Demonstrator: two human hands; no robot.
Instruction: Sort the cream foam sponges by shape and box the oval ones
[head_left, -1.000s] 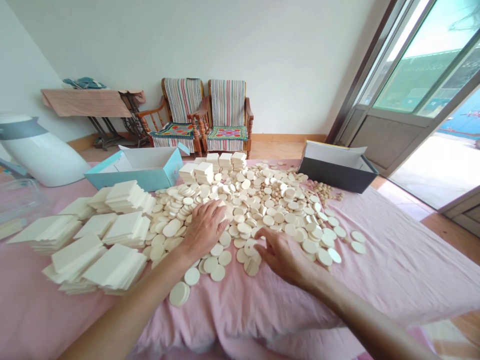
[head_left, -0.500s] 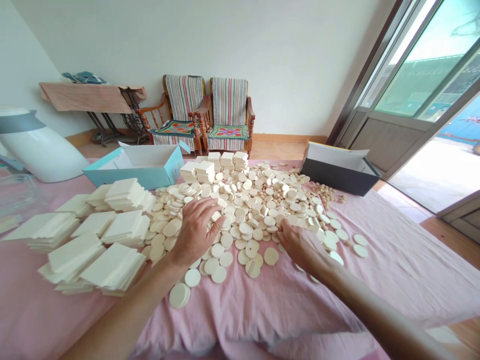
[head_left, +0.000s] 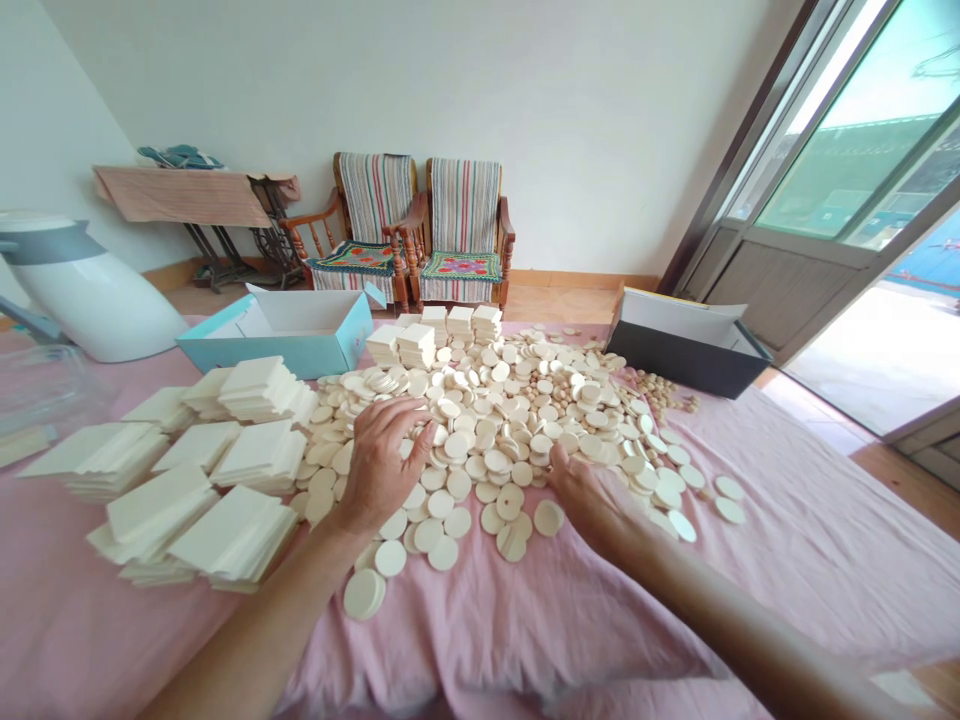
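Observation:
A wide heap of pale round wooden discs (head_left: 480, 430) covers the middle of the table. My left hand (head_left: 385, 460) rests over the heap's left part, fingers bent forward and the thumb apart; no held disc shows. At the heap's front right, my right hand (head_left: 596, 497) has its fingers drawn together low against the discs. What its fingertips hold, if anything, is hidden. Between the hands, near me, lie several loose discs (head_left: 548, 518), one of them with a dark spot. Closest to me is a short stack of discs (head_left: 364, 594).
Stacks of square wooden sheets (head_left: 225, 530) stand at left, with smaller square stacks (head_left: 416, 343) behind the heap. A blue box (head_left: 277, 352), a black box (head_left: 682, 350), small wooden beads (head_left: 664, 388) and a white jug (head_left: 105, 290) surround it. The pink cloth (head_left: 510, 640) has folds.
The whole view has shifted slightly, so things sit a little farther right. My left hand has drawn slightly left over the discs. My right hand has moved slightly left and toward me.

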